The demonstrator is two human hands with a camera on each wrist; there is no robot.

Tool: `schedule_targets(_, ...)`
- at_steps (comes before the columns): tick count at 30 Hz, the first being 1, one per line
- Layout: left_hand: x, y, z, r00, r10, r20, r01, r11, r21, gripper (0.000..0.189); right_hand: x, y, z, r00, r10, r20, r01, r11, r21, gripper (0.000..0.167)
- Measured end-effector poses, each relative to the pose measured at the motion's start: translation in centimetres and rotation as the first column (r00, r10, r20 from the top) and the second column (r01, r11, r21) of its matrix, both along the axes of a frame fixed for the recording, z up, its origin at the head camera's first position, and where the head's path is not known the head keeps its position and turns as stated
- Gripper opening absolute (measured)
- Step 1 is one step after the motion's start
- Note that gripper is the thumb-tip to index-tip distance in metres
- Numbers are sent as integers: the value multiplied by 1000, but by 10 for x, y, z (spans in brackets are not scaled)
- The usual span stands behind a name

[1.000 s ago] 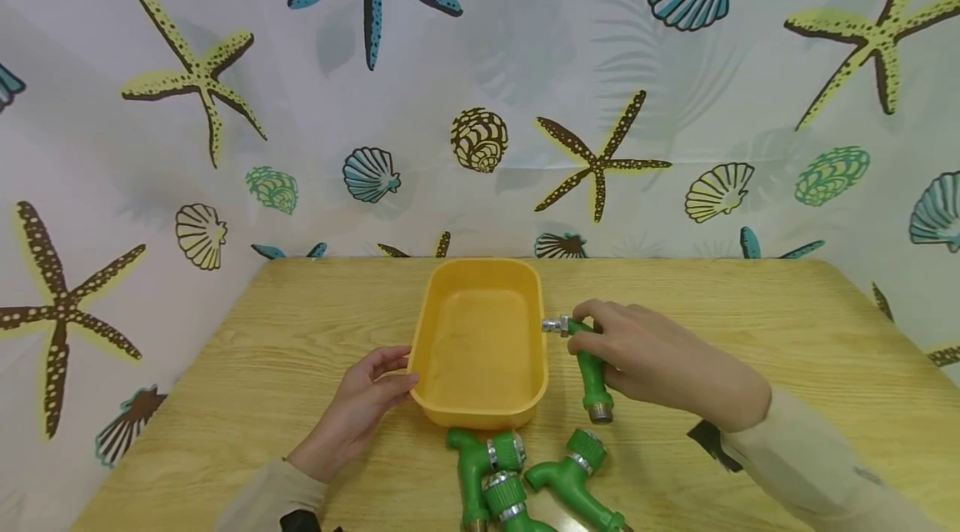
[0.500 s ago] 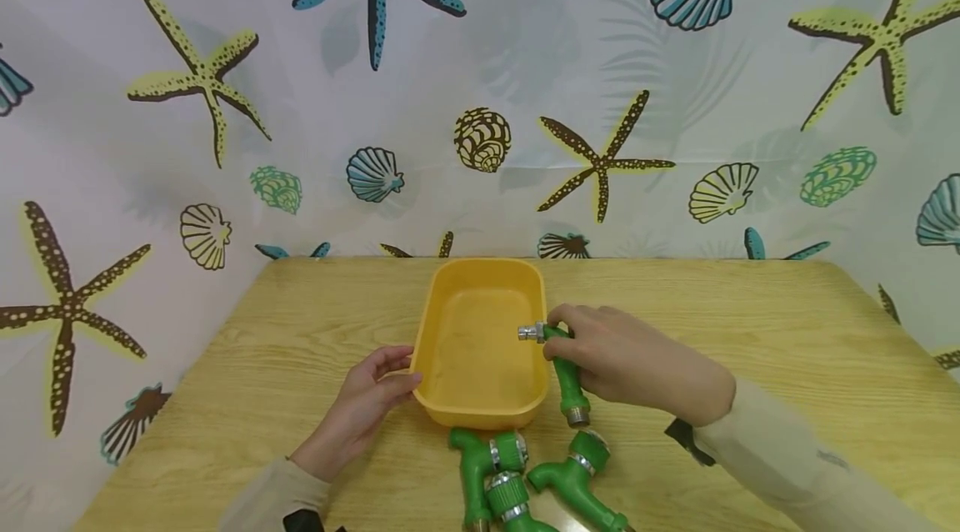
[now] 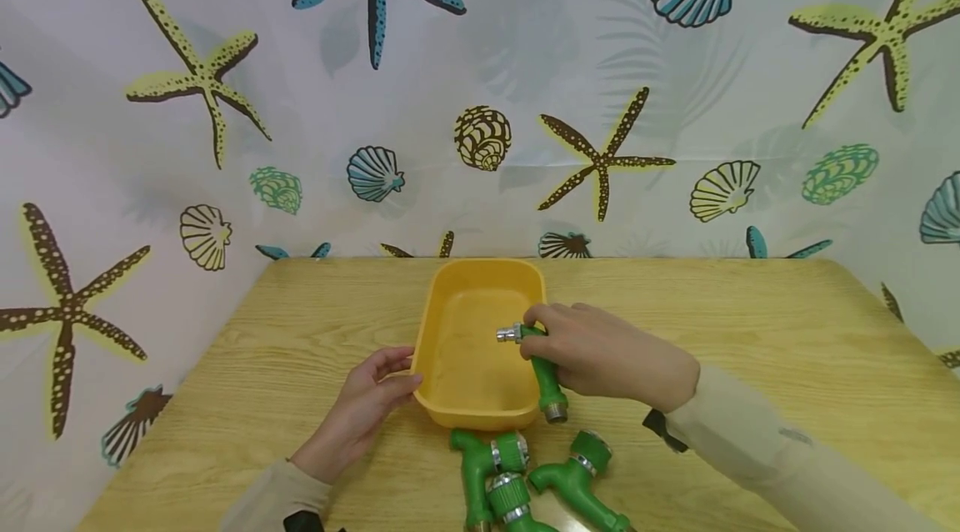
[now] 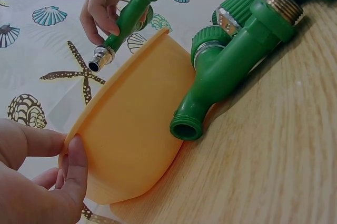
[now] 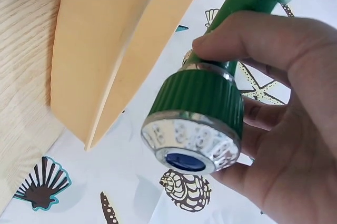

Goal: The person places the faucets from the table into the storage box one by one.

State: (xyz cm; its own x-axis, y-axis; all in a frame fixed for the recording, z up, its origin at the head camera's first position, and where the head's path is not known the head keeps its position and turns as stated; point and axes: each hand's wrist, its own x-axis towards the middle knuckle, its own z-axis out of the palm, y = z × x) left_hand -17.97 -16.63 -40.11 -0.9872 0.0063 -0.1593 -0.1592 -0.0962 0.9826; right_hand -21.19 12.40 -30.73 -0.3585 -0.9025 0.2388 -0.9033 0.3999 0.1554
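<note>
My right hand [image 3: 611, 353] grips a green plastic faucet [image 3: 547, 378] above the right rim of a yellow plastic tub [image 3: 480, 417]. The faucet's silver nozzle [image 3: 508, 333] points left over the tub's inside, and its threaded brass inlet points toward me. In the right wrist view, the thumb lies along the green body just behind the ribbed knob [image 5: 196, 95] with its silver cap. My left hand [image 3: 360, 407] pinches the tub's left rim between thumb and fingers, as the left wrist view shows closely. The tub's interior shows bare yellow plastic.
Several more green faucets lie on the wooden table [image 3: 337, 298] in front of the tub: one faucet [image 3: 474, 474] at its near edge, another faucet [image 3: 577, 482] to the right. A cloth [image 3: 480, 40] printed with starfish and shells hangs behind the table.
My right hand has carried the faucet leftward, from beside the tub to over its right rim. My left hand keeps its hold on the rim, and the tub has not visibly moved.
</note>
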Motion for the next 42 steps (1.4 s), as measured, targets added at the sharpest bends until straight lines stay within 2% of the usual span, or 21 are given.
schedule_targets(10, 1, -1, -1, 1000, 7, 6, -7, 1000, 1, 44, -4, -11, -5, 1000, 19, 0, -19, 1000, 3, 13)
schedule_targets(22, 3, -2, -2, 1000, 1, 15, -1, 1000, 1, 44, -20, -19, -15, 999, 17, 34, -17, 1000, 2, 19)
schedule_targets(42, 0, 2, 0, 1000, 13, 12, -13, 1000, 10, 44, -28, -34, -18, 996, 19, 84, -20, 1000, 20, 17)
